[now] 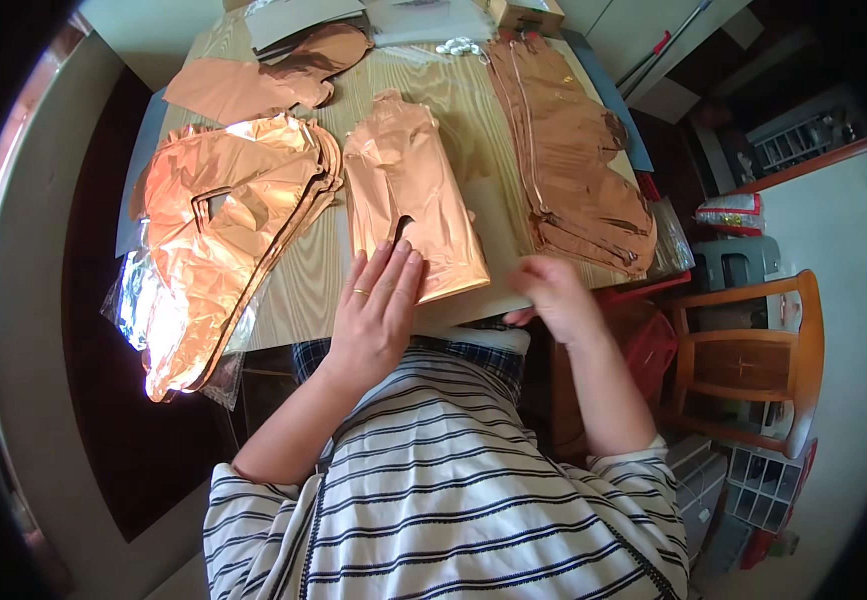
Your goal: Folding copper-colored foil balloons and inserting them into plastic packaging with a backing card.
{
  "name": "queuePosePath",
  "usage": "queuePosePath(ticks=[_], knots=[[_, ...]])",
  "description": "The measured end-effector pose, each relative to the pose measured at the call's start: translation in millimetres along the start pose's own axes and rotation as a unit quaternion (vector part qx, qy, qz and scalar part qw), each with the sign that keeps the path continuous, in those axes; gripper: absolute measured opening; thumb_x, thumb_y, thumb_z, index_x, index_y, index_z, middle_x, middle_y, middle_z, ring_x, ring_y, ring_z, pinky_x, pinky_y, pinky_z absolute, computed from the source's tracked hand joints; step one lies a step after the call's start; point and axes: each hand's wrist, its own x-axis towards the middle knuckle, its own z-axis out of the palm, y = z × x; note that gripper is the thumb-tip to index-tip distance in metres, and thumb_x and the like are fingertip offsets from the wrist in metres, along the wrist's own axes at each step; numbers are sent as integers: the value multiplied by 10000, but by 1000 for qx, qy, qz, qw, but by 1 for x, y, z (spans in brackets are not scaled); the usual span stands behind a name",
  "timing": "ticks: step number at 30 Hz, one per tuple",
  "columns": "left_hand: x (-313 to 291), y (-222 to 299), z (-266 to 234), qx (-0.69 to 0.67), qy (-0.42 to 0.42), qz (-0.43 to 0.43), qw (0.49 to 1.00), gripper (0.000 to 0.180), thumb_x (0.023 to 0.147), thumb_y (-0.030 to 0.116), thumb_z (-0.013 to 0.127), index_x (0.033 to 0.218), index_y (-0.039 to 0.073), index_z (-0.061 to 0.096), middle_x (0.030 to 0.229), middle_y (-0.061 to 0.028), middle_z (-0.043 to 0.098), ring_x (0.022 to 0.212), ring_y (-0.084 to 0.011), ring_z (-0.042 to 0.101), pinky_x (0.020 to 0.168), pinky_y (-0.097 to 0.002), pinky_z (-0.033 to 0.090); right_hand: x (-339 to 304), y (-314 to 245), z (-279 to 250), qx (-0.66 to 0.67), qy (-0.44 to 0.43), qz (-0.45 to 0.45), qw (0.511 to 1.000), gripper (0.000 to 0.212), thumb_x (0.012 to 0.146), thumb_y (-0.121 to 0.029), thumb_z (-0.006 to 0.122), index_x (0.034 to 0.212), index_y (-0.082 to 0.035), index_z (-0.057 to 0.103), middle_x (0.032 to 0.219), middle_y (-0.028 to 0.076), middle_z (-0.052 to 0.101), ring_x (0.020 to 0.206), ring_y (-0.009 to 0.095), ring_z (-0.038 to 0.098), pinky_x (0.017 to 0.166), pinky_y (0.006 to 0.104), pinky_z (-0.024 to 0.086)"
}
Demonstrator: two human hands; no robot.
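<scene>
A folded rose-gold foil balloon (424,205) lies flat on the table in front of me, its narrow end pointing away. My left hand (379,310) rests on its near part, fingers stretched out beside a small dark gap in the foil. To the right of that balloon, my right hand (559,300) hovers over the table's near edge. Its fingers are loosely bent with the thumb apart, slightly blurred, and nothing shows between them.
A pile of flat shiny foil balloons (244,205) hangs over the table's near left edge. Another stack of foil balloons (569,150) covers the right side. More foil (224,88), small white pieces (460,46) and a box (528,16) lie at the back. A wooden chair (744,360) stands at right.
</scene>
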Motion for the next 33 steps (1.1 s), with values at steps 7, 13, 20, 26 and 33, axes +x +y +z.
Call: queuePosePath(ticks=[7, 13, 20, 26, 33], knots=[[-8, 2, 2, 21, -108, 59, 992, 451, 923, 115, 601, 1352, -25, 602, 1368, -199, 624, 1315, -387, 565, 1110, -519, 428, 0, 17, 16, 167, -76, 56, 981, 274, 1034, -276, 592, 1095, -17, 655, 901, 52, 699, 695, 186, 735, 598, 268, 580], [-13, 4, 5, -3, -101, 41, 994, 401, 919, 96, 636, 1301, -25, 641, 1349, -192, 634, 1313, -368, 569, 1106, -502, 435, -11, 25, 26, 146, -78, 23, 986, 296, 1009, -287, 655, 1128, -19, 614, 993, 54, 685, 780, 153, 721, 671, 262, 596], [-18, -3, -8, -14, -86, 48, 995, 371, 901, 89, 668, 1257, -15, 666, 1330, -173, 646, 1300, -348, 581, 1110, -509, 433, -15, 41, 44, 195, -45, -16, 980, 256, 1015, -219, 659, 1139, -4, 595, 967, 50, 684, 835, 101, 681, 685, 261, 612], [-32, -9, -7, -17, -99, 36, 994, 450, 881, 101, 609, 1317, -10, 626, 1406, -189, 588, 1360, -382, 519, 1148, -600, 349, -23, 37, 44, 70, 88, -105, 988, 339, 1011, -239, 681, 1196, 22, 569, 886, 52, 675, 712, 115, 657, 648, 252, 578], [-34, -2, 1, -36, -36, -12, 999, 409, 902, 76, 665, 1301, -6, 636, 1378, -165, 617, 1355, -369, 528, 1159, -612, 325, -32, 8, 32, -100, 96, -128, 982, 292, 1007, -281, 680, 987, 9, 688, 841, 35, 681, 608, 97, 608, 582, 237, 509]])
